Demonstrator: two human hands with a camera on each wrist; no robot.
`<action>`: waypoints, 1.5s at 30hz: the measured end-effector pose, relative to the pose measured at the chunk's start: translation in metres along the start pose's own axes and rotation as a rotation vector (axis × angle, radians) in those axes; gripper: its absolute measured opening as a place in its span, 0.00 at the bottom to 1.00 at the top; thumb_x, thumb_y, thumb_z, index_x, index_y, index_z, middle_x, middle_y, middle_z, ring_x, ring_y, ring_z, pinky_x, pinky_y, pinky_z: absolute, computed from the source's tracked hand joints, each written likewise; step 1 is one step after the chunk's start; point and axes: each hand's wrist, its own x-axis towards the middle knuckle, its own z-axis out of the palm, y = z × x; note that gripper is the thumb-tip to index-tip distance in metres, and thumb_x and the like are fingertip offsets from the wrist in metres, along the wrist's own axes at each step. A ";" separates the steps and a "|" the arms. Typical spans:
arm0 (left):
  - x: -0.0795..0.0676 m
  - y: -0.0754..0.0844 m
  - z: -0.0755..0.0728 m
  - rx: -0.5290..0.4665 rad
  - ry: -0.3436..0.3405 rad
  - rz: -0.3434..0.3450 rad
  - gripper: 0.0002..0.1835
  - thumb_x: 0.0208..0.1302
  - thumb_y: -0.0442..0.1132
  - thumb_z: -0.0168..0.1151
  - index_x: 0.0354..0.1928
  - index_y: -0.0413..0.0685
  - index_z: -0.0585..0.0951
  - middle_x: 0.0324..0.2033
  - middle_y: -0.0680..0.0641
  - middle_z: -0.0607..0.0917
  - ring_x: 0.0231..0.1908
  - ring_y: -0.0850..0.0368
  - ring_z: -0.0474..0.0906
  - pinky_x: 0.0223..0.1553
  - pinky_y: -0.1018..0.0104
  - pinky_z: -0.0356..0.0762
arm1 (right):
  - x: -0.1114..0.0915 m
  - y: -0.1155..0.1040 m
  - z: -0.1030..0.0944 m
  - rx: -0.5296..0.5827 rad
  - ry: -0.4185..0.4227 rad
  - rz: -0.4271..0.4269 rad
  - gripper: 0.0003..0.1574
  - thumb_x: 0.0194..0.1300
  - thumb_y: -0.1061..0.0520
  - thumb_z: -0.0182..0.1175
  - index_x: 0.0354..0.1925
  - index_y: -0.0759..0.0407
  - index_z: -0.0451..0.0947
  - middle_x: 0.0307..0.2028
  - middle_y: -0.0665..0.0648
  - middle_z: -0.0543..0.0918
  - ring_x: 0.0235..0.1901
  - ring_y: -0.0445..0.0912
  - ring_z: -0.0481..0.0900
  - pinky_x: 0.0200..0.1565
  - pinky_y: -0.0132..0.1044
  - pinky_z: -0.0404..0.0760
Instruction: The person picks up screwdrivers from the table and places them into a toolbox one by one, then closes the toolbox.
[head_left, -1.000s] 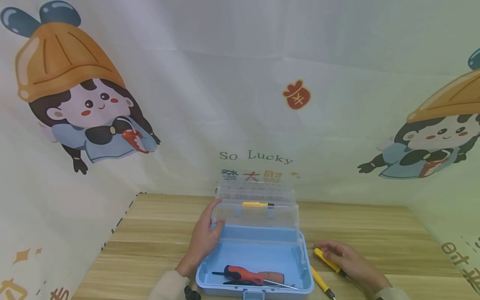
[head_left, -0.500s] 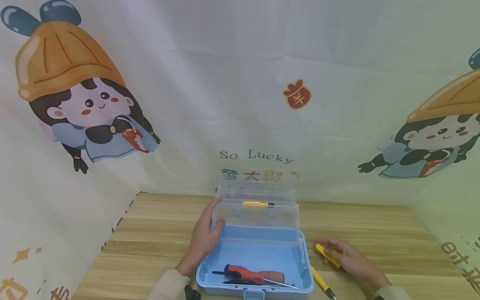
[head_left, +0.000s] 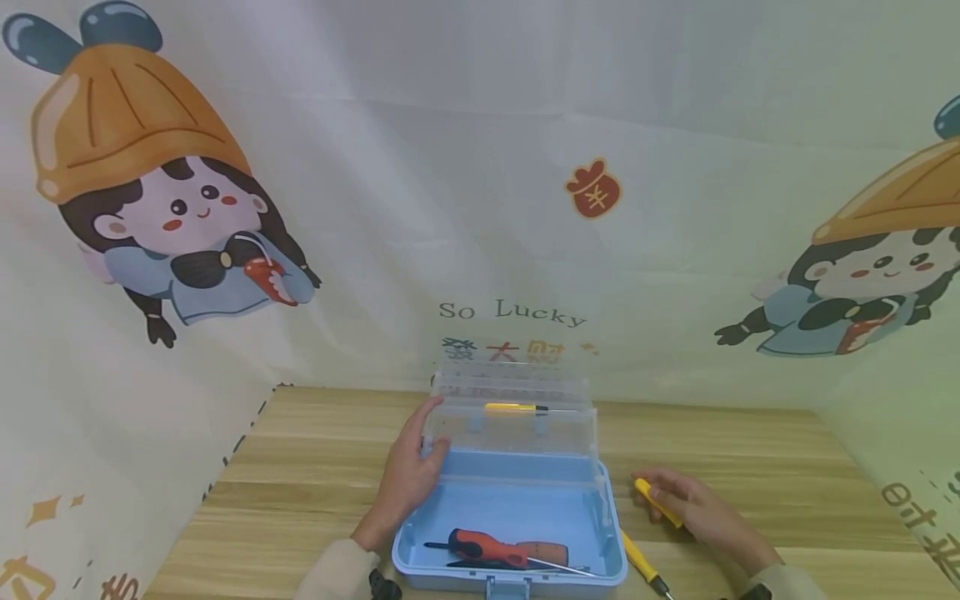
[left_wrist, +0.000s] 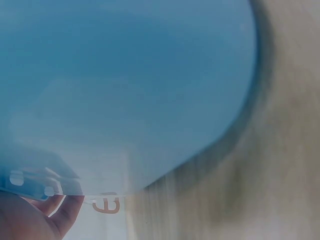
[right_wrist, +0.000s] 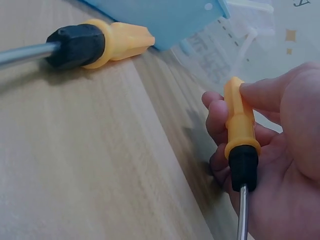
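A light-blue toolbox [head_left: 517,508] stands with its clear lid [head_left: 517,433] raised. Inside lie a red and black screwdriver [head_left: 487,548] and a brownish-red handle [head_left: 547,553], with thin dark pieces partly hidden under them. My left hand [head_left: 408,479] holds the lid's left edge, thumb in front and fingers at the side. To the right of the box, my right hand [head_left: 701,512] pinches a yellow-handled screwdriver [right_wrist: 240,117] between thumb and fingers, its metal shaft pointing back toward the wrist. A second yellow screwdriver [right_wrist: 120,41] lies on the table against the box's right side.
Another yellow-handled screwdriver [head_left: 513,408] shows in or through the clear lid. The wooden table [head_left: 300,467] ends at a printed cloth backdrop [head_left: 480,208] behind. A blue latch [head_left: 507,588] is on the box's front.
My right hand has lifted the yellow screwdriver slightly and shifted it a little away and to the right. The left hand and the toolbox stay in place.
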 end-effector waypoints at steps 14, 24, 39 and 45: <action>0.000 -0.001 0.001 0.013 0.003 0.003 0.31 0.69 0.36 0.57 0.72 0.60 0.64 0.72 0.47 0.67 0.71 0.45 0.62 0.70 0.40 0.60 | -0.003 -0.004 -0.004 -0.044 0.070 -0.016 0.29 0.78 0.51 0.46 0.67 0.69 0.65 0.47 0.62 0.81 0.36 0.45 0.78 0.37 0.33 0.78; 0.001 -0.002 0.001 0.010 0.005 0.003 0.30 0.69 0.36 0.57 0.72 0.56 0.65 0.71 0.48 0.68 0.70 0.45 0.64 0.69 0.39 0.62 | -0.005 -0.010 -0.008 -0.044 0.130 -0.020 0.29 0.78 0.50 0.46 0.68 0.66 0.64 0.45 0.64 0.82 0.37 0.45 0.78 0.38 0.35 0.77; 0.001 -0.003 0.001 0.010 0.012 0.010 0.31 0.69 0.35 0.57 0.72 0.58 0.65 0.71 0.47 0.67 0.70 0.45 0.64 0.69 0.39 0.62 | -0.004 -0.021 -0.013 -0.015 0.212 0.018 0.28 0.77 0.51 0.48 0.67 0.66 0.65 0.50 0.68 0.79 0.38 0.48 0.77 0.38 0.36 0.79; 0.000 -0.002 0.001 0.005 0.004 0.005 0.31 0.69 0.35 0.57 0.72 0.59 0.64 0.71 0.48 0.67 0.69 0.45 0.66 0.67 0.39 0.64 | -0.002 -0.027 -0.015 -0.001 0.217 0.020 0.28 0.77 0.51 0.48 0.67 0.66 0.65 0.51 0.69 0.80 0.39 0.49 0.76 0.38 0.36 0.80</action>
